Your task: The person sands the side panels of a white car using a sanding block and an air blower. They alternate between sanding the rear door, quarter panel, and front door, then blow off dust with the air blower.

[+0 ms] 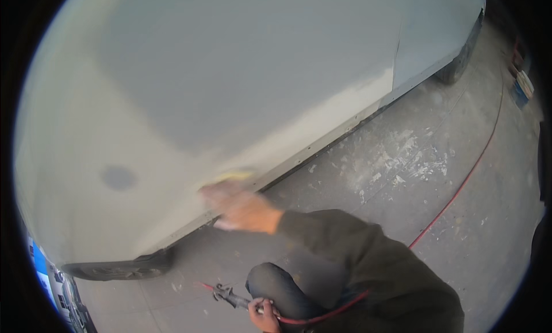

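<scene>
My right hand (pixel 244 209), smeared by motion, is at the lower edge of a pale car body (pixel 322 111). A flat yellow pad (pixel 234 176) shows along its upper side, and something whitish shows below it; the fingers' exact hold is blurred. Down by my bent knee (pixel 282 287), my left hand (pixel 264 316) is closed around a grey air blow gun (pixel 233 298) with a red hose (pixel 345 304) running off to the right. A broad grey patch (pixel 230 74) covers much of the panel, and a small grey spot (pixel 118 176) lies at its left.
Wheels show under the car at the lower left (pixel 121 268) and upper right (pixel 460 65). A red hose (pixel 460 189) trails over the grey concrete floor (pixel 402 160), which has white paint marks. A blue container (pixel 522 91) stands at the far right.
</scene>
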Available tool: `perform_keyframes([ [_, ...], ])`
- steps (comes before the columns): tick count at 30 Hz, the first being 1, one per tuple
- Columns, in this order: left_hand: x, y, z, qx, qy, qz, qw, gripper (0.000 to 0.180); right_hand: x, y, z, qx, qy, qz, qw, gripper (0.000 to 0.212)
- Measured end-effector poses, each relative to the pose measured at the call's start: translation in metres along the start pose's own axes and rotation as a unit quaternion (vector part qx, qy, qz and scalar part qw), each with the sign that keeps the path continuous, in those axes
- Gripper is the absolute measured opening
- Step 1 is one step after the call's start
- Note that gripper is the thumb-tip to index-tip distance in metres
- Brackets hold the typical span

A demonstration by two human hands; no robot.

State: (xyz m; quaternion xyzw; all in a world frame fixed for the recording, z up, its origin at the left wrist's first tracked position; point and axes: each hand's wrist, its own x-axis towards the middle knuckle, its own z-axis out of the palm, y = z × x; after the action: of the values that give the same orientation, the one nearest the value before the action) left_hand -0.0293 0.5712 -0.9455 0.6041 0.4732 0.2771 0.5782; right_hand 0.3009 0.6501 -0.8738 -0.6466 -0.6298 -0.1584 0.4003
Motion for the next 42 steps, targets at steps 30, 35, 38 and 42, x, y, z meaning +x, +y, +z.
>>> perform_keyframes([
  [30,-0.013,0.001,0.007,-0.04,0.057,-0.054,0.996,0.013,-0.131,0.154,-0.205,-0.375,-0.283,-0.103,0.876,0.088],
  [35,-0.008,-0.006,-0.008,-0.032,0.005,-0.039,0.999,0.013,-0.035,0.03,-0.047,-0.066,-0.211,-0.083,0.972,0.102],
  [38,-0.001,-0.003,-0.008,-0.023,-0.005,-0.026,0.999,0.014,0.006,-0.031,0.006,-0.224,-0.098,-0.191,0.951,0.088],
  [42,0.0,-0.002,-0.011,-0.027,0.01,-0.041,0.999,0.015,-0.02,0.029,-0.033,-0.143,-0.145,-0.21,0.956,0.082],
])
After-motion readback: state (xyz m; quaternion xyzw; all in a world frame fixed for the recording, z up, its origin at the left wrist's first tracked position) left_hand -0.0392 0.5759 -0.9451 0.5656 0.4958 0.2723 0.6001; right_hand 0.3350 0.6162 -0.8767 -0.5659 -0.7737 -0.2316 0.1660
